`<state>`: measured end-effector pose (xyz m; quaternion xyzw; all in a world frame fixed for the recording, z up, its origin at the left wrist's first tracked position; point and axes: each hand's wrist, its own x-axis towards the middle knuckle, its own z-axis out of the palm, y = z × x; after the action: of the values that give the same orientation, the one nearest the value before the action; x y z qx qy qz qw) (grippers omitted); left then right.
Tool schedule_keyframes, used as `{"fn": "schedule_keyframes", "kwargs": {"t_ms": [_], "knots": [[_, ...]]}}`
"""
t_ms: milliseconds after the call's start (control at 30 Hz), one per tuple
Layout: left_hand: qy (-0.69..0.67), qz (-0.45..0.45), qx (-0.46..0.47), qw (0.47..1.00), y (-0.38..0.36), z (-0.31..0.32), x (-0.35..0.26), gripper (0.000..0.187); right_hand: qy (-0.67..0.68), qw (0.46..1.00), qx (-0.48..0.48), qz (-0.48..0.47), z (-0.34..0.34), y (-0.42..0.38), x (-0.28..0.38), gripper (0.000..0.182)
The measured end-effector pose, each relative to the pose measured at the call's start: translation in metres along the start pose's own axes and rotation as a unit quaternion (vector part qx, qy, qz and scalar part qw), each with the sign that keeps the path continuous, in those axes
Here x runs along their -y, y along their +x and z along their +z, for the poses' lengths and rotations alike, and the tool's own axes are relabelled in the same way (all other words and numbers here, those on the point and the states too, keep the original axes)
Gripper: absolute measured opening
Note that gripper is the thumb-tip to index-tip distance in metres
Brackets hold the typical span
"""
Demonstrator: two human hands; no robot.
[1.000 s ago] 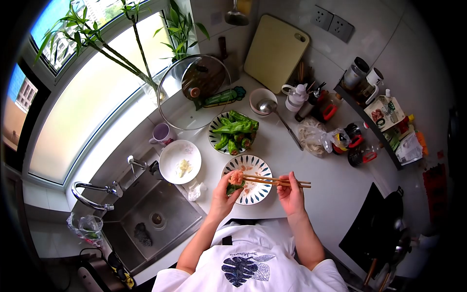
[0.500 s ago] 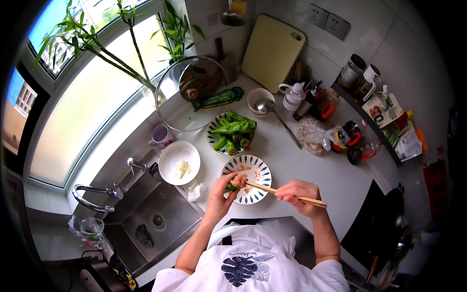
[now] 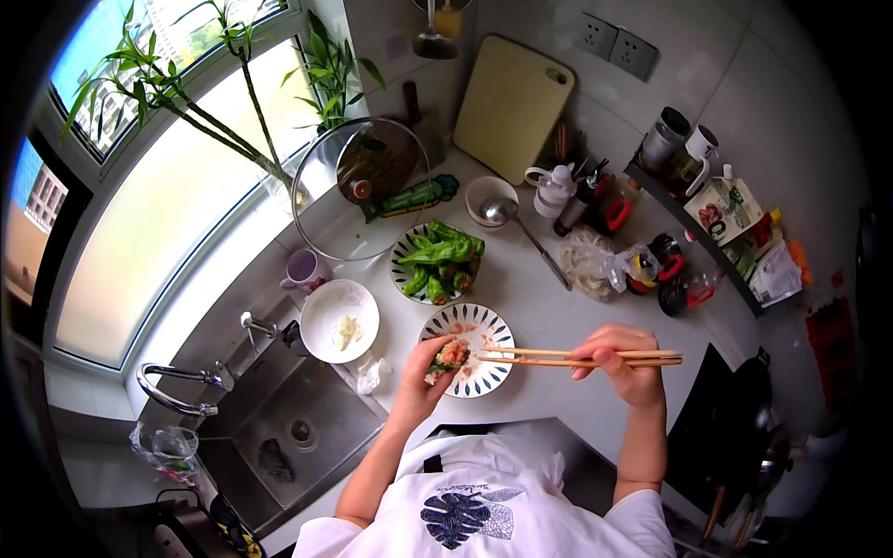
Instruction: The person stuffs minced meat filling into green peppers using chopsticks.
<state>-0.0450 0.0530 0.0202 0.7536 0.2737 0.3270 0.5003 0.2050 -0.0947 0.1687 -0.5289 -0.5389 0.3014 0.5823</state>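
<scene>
My left hand [image 3: 423, 379] is closed around a green pepper [image 3: 452, 355] with pink minced meat showing in its open end. It is over the left side of a patterned plate [image 3: 498, 327], which has scraps of meat on it. My right hand [image 3: 628, 361] grips a pair of chopsticks [image 3: 577, 357]; their tips are over the plate, slightly apart and a short gap away from the pepper. Behind the plate, a second patterned bowl holds several green peppers [image 3: 445, 253], some with meat at their ends. To the left stands a white bowl [image 3: 321, 302] with chopped pale pieces, perhaps garlic.
The sink [image 3: 279, 446] with its faucet [image 3: 177, 391] lies to the left. A glass lid [image 3: 312, 219] leans at the back beside a small bowl [image 3: 479, 191] and ladle [image 3: 535, 240]. Bottles and bags crowd the right, near a black stove [image 3: 698, 409].
My right hand has moved right, drawing the chopsticks away from the meat in the pepper. My left hand still holds the pepper, turned slightly. The view has shifted a little.
</scene>
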Motion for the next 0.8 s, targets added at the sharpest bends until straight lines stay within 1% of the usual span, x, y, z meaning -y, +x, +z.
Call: {"fn": "schedule_keyframes", "kwargs": {"t_ms": [33,67,100,133,167,200,267,367,433,500,533,600,633,667,700,733,800], "knots": [[-0.004,-0.002,0.001,1.0,0.0,-0.001,0.001,0.057,-0.012,1.0,-0.006,-0.016,-0.003,-0.002,-0.005,0.034],[-0.005,-0.002,-0.001,1.0,0.0,-0.001,0.001,0.057,-0.013,1.0,-0.004,-0.017,0.002,-0.006,-0.015,0.034],[-0.004,0.01,-0.004,1.0,0.001,-0.001,0.0,0.057,0.059,0.993,-0.092,0.043,0.011,-0.013,-0.028,0.04],[-0.002,0.022,-0.006,1.0,0.002,-0.002,-0.002,0.056,0.13,0.97,-0.18,0.102,0.019,-0.019,-0.042,0.046],[-0.002,0.023,-0.006,1.0,0.003,-0.002,-0.005,0.056,0.166,0.948,-0.226,0.151,0.025,-0.022,-0.054,0.045],[0.008,0.036,-0.005,0.999,0.005,-0.003,-0.008,0.056,0.166,0.948,-0.227,0.15,0.029,-0.024,-0.062,0.045],[0.019,0.049,-0.005,0.999,0.007,-0.003,-0.013,0.055,0.232,0.919,-0.262,0.183,0.035,-0.028,-0.074,0.046],[0.004,0.037,-0.009,0.999,0.007,-0.003,-0.017,0.056,0.249,0.918,-0.247,0.184,0.038,-0.037,-0.078,0.046],[-0.001,0.018,0.006,1.0,0.006,-0.004,-0.017,0.058,0.249,0.921,-0.241,0.178,0.038,-0.038,-0.075,0.046],[-0.003,0.012,0.013,1.0,0.005,-0.005,-0.015,0.058,0.228,0.941,-0.203,0.148,0.037,-0.039,-0.069,0.046],[-0.004,0.006,0.02,1.0,0.005,-0.005,-0.014,0.058,0.228,0.941,-0.203,0.148,0.037,-0.037,-0.065,0.046],[0.005,0.008,0.02,1.0,0.004,-0.007,-0.016,0.058,0.086,0.984,-0.136,0.076,0.036,-0.031,-0.051,0.04],[0.015,0.009,0.02,1.0,0.003,-0.008,-0.018,0.058,0.086,0.984,-0.136,0.076,0.035,-0.027,-0.043,0.04],[0.015,0.009,0.02,1.0,0.002,-0.01,-0.02,0.058,0.042,0.995,-0.084,0.044,0.034,-0.023,-0.035,0.036],[0.059,0.042,0.025,0.997,0.002,-0.011,-0.021,0.058,-0.003,0.999,-0.033,0.011,0.034,-0.019,-0.028,0.032],[0.102,0.075,0.031,0.991,0.002,-0.011,-0.023,0.059,-0.003,0.999,-0.034,0.011,0.034,-0.014,-0.02,0.032],[0.117,0.081,0.047,0.989,0.001,-0.01,-0.028,0.059,-0.134,0.988,0.07,-0.021,0.038,-0.006,-0.009,0.02]]}}
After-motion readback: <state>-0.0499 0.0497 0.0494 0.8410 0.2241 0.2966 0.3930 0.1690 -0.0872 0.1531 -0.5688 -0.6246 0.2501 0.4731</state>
